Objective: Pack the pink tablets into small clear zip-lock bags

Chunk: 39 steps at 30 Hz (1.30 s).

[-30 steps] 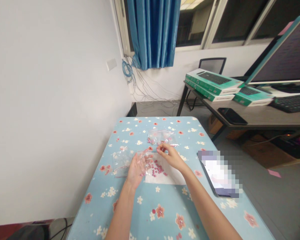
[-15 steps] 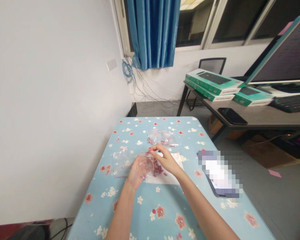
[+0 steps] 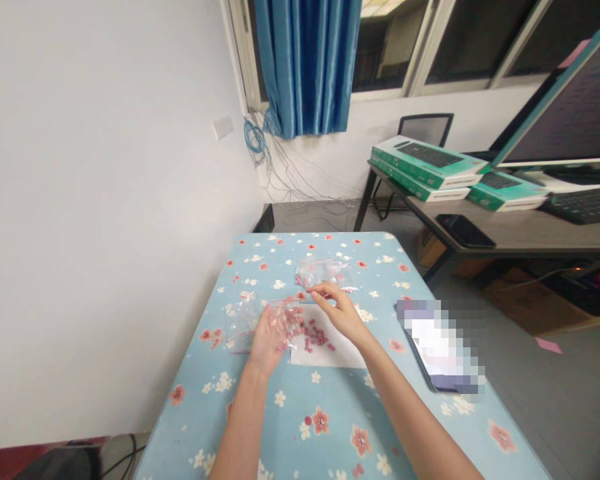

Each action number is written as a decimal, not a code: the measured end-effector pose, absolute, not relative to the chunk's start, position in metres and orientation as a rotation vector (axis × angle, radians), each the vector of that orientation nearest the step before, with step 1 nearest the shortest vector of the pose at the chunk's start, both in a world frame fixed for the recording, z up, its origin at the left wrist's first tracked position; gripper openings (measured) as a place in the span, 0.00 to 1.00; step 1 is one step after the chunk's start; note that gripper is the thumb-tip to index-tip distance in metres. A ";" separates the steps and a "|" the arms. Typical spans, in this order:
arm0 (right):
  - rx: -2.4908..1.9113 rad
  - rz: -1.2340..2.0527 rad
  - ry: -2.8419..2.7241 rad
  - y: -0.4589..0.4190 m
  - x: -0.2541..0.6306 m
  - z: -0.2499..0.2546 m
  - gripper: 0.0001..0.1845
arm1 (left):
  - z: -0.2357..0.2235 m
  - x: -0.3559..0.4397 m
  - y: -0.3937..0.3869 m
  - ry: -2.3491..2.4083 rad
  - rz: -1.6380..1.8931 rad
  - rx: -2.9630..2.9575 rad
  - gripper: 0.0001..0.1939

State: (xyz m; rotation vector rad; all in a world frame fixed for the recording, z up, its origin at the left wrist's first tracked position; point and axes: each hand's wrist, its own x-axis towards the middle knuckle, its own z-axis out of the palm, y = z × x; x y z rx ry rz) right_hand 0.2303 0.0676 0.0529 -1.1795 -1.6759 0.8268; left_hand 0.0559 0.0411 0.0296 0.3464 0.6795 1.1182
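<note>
My left hand (image 3: 267, 340) is closed on a clear zip bag (image 3: 287, 319), which lies over its fingers with the pinkish seal edge at the top. My right hand (image 3: 340, 313) is just to the right of the bag, over the top of a white sheet of paper (image 3: 343, 357). Its fingers are loosely bent and apart, with nothing visible in them. Small dark-pink beads (image 3: 317, 337) lie scattered on the paper between the hands. Behind my right hand lies another clear bag (image 3: 325, 270) with pink pieces inside. More clear bags (image 3: 240, 320) rest left of my left hand.
A phone (image 3: 440, 347) with a blurred-out screen lies at the right of the flowered table (image 3: 280, 433). The white wall (image 3: 130, 200) stands close on the left. On the desk at right are keyboard boxes (image 3: 425, 163), a black phone (image 3: 465, 230) and a monitor (image 3: 570, 107).
My right hand has let go of the bag's top edge and moved slightly right. My left hand has shifted a little left with the bag, uncovering more of the beads.
</note>
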 end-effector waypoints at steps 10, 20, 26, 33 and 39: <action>-1.382 0.563 -2.130 0.077 0.257 0.022 0.07 | 0.037 0.048 0.045 0.722 1.245 0.238 0.21; -1.339 0.577 -2.247 0.074 0.252 0.018 0.05 | 0.039 0.051 0.044 0.742 1.235 0.205 0.21; -1.285 0.560 -2.272 0.072 0.249 0.020 0.05 | 0.037 0.051 0.044 0.730 1.226 0.227 0.21; -1.276 0.557 -2.242 0.072 0.249 0.020 0.04 | 0.029 0.053 0.044 0.670 1.178 0.249 0.21; -1.257 0.608 -1.954 0.075 0.249 0.034 0.05 | 0.026 0.057 0.043 0.644 1.058 0.351 0.22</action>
